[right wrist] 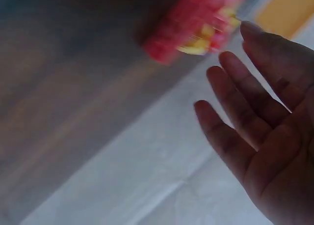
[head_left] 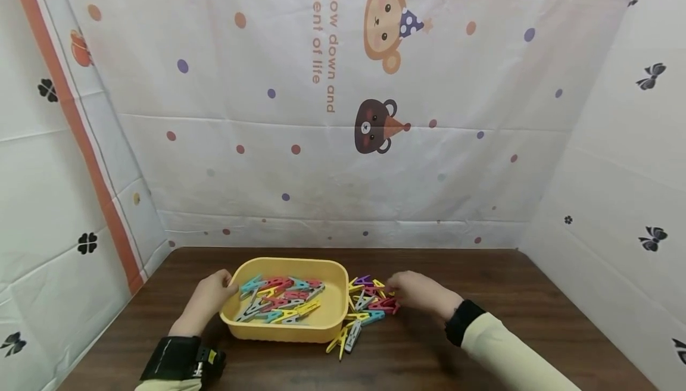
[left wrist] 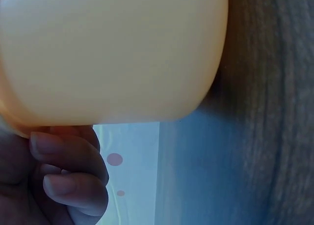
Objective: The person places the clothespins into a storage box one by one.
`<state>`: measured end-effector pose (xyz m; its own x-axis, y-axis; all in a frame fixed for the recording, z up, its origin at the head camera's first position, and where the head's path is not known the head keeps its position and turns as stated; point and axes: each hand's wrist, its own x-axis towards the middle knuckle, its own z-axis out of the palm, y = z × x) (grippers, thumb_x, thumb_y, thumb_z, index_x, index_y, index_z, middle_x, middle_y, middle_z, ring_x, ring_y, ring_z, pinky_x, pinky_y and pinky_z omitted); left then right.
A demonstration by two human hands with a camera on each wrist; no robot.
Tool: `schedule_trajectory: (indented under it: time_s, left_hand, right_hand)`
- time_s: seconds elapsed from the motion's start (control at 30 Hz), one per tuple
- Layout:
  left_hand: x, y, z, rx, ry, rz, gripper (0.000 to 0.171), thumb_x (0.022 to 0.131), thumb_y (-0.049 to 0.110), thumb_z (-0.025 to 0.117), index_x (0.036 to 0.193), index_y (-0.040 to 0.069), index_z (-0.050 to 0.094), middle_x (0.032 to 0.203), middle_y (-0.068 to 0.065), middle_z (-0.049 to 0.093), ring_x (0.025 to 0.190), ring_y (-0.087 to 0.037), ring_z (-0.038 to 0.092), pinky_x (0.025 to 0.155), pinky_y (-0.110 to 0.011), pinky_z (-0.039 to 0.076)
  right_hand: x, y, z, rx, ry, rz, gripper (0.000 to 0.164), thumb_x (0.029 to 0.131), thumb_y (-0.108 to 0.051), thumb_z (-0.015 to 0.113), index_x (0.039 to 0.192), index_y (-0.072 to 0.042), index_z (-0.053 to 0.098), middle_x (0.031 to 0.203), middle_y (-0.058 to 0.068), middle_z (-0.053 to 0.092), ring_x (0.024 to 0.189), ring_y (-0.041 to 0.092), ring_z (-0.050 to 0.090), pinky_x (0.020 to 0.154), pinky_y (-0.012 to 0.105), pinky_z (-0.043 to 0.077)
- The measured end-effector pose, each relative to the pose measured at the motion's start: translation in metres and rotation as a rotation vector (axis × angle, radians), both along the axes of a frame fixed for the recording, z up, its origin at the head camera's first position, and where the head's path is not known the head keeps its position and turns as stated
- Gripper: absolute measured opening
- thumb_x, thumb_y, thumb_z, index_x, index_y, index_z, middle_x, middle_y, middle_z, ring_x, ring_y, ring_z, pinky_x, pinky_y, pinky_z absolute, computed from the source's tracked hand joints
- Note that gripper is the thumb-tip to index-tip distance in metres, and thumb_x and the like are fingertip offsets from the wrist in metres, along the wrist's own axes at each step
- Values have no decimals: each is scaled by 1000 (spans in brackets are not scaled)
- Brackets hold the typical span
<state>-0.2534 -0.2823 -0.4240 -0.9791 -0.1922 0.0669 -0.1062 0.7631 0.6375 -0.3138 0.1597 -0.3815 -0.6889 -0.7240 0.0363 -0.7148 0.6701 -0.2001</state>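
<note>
My left hand grips the left rim of a yellow plastic basin; in the left wrist view, curled fingers lie against its wall. Inside the basin are several clothespins in red, yellow, blue and grey. Just right of it, a loose pile of clothespins lies on the table. My right hand is at the right edge of that pile. In the right wrist view its fingers are spread and hold nothing, with blurred red and yellow clothespins beyond the fingertips.
The dark wooden table extends in front of and to the right of the basin. A printed white sheet hangs behind the table and along both sides. A yellow clothespin and a grey clothespin lie nearest the front.
</note>
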Motion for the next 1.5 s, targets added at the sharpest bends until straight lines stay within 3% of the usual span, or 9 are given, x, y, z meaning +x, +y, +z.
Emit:
schedule_trajectory:
  time_s: [0.17, 0.2, 0.23, 0.57, 0.93, 1.1, 1.23, 1.5]
  left_hand:
    - [1, 0, -1, 10, -1, -5, 18, 97, 13, 59, 87, 2, 48, 73, -6, 46, 66, -18, 48, 60, -30, 38]
    - [1, 0, -1, 8, 0, -4, 18, 97, 13, 59, 87, 2, 48, 73, -6, 46, 66, -18, 48, 60, -29, 38]
    - [7, 5, 8, 12, -6, -4, 18, 97, 12, 58, 87, 1, 48, 73, -6, 46, 66, -18, 48, 60, -30, 38]
    - [7, 6, 9, 9, -4, 3, 18, 97, 13, 58, 86, 1, 48, 73, -6, 46, 66, -18, 48, 60, -30, 38]
    - [7, 6, 11, 19, 2, 0, 19, 98, 12, 57, 86, 2, 47, 72, -5, 45, 64, -18, 47, 60, -30, 37]
    - [8, 6, 9, 32, -15, 6, 20, 99, 13, 57, 87, 1, 47, 73, -6, 45, 64, -18, 48, 59, -30, 38]
    - [8, 6, 8, 27, -16, 9, 20, 99, 14, 58, 87, 1, 47, 73, -6, 45, 65, -18, 48, 59, -30, 38]
    - [8, 7, 8, 20, -15, 6, 19, 99, 14, 58, 88, 1, 48, 73, -7, 46, 66, -18, 48, 60, -30, 38]
  right_hand:
    - [-2, 8, -14, 63, 71, -1, 19, 83, -5, 80, 101, -8, 76, 99, 5, 74, 89, 17, 67, 81, 36, 58]
    - [-2, 9, -15, 62, 78, -4, 18, 83, -5, 80, 100, -8, 76, 97, 5, 73, 86, 16, 66, 80, 35, 57]
    - [-3, 9, -16, 59, 83, -7, 16, 83, -5, 81, 98, -8, 76, 95, 4, 73, 84, 14, 64, 78, 34, 57]
    - [-6, 14, -28, 23, 112, -31, 10, 84, -6, 80, 91, -8, 75, 91, 3, 73, 80, 12, 63, 77, 34, 56]
    - [-8, 21, -24, 12, 112, -24, 13, 84, -5, 79, 95, -9, 75, 92, 1, 72, 80, 10, 61, 77, 34, 57]
    - [-12, 17, -11, -36, 153, -39, 12, 86, -5, 78, 96, -10, 73, 90, 0, 70, 79, 8, 60, 75, 33, 57]
    - [-15, 3, 10, -83, 165, -33, 12, 89, -6, 76, 100, -9, 71, 91, 0, 69, 79, 8, 60, 73, 32, 55]
    - [-4, -60, 67, -114, 33, 134, 13, 94, -9, 71, 106, -9, 75, 97, 0, 75, 85, 7, 66, 77, 25, 56]
